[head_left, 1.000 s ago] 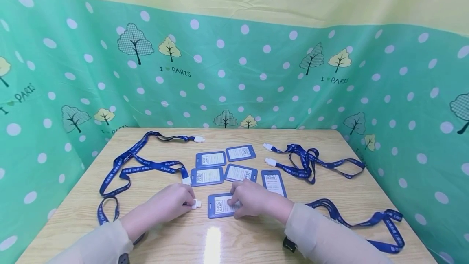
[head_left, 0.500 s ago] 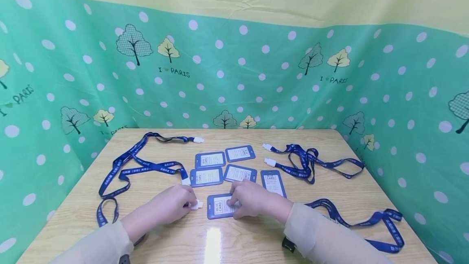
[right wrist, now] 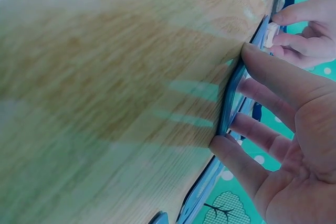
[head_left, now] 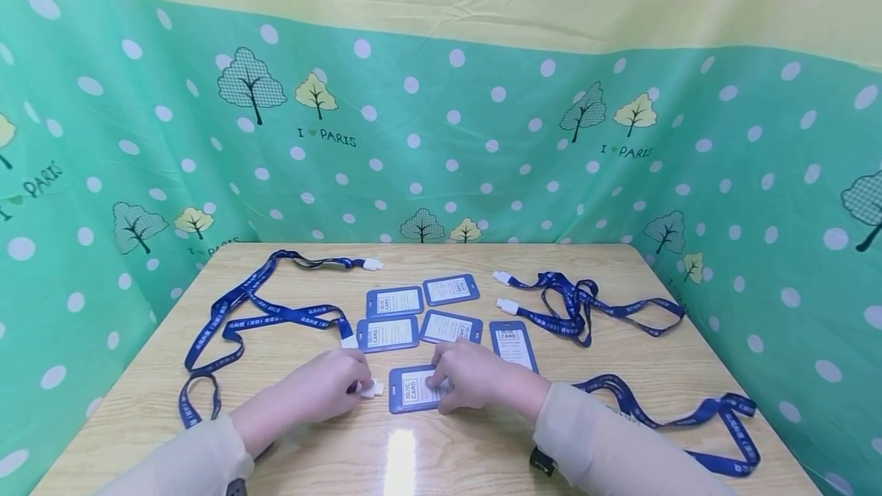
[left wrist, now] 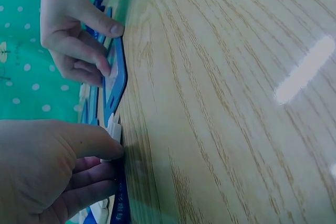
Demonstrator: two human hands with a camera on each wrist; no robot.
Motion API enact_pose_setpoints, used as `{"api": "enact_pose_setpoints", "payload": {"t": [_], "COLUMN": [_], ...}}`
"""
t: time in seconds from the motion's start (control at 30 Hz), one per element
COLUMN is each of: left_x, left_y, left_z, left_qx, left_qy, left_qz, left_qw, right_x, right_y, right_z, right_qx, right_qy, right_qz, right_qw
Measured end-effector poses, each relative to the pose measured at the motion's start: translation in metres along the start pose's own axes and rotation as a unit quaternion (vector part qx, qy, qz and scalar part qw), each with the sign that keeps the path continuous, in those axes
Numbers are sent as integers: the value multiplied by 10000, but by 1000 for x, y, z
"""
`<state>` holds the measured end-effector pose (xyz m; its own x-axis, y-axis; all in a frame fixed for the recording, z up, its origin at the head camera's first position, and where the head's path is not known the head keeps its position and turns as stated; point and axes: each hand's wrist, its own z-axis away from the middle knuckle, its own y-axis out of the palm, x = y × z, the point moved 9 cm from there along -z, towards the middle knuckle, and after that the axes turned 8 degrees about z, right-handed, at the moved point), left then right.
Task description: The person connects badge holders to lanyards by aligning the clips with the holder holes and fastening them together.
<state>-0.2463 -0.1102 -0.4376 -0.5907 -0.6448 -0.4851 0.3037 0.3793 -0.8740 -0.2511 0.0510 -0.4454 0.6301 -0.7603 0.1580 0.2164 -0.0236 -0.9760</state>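
Observation:
My left hand (head_left: 331, 387) pinches the white plastic clip (head_left: 376, 389) of a blue lanyard between thumb and fingers. In the left wrist view, the lanyard's strap (left wrist: 122, 200) trails under that hand. Just to the right lies a blue-framed ID card holder (head_left: 405, 390), its slotted short end facing the clip. My right hand (head_left: 475, 375) grips this holder, with thumb and fingertips at its edges and other fingers over its face. The right wrist view shows the holder (right wrist: 229, 103) edge-on, low along the tabletop. The clip's tip is right by the slotted end.
Several more card holders (head_left: 388, 333) lie behind the hands, one upright holder (head_left: 513, 344) to the right. Blue lanyards with white clips spread over the wooden table: one left (head_left: 234, 297), a tangle back right (head_left: 575, 305), another strap front right (head_left: 737, 419). A polka-dot curtain (head_left: 448, 136) hangs behind.
My left hand has shifted slightly right with the clip, narrowing the gap to the card holder. The right hand and its holder have stayed nearly still.

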Motion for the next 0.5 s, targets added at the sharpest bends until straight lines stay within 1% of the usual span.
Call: {"api": "enact_pose_setpoints", "payload": {"t": [0.2, 0.5], "left_x": [-3, -4], "left_y": [0, 2], "left_z": [0, -1], "left_qx": [-5, 52], "left_qy": [72, 6], "left_qz": [38, 73], "left_qw": [10000, 10000], "right_x": [0, 2], "right_y": [0, -2], "right_z": [0, 0], "right_qx": [-16, -9], "right_qy": [3, -39], "right_qz": [1, -10], "right_qw": [10000, 10000]}}
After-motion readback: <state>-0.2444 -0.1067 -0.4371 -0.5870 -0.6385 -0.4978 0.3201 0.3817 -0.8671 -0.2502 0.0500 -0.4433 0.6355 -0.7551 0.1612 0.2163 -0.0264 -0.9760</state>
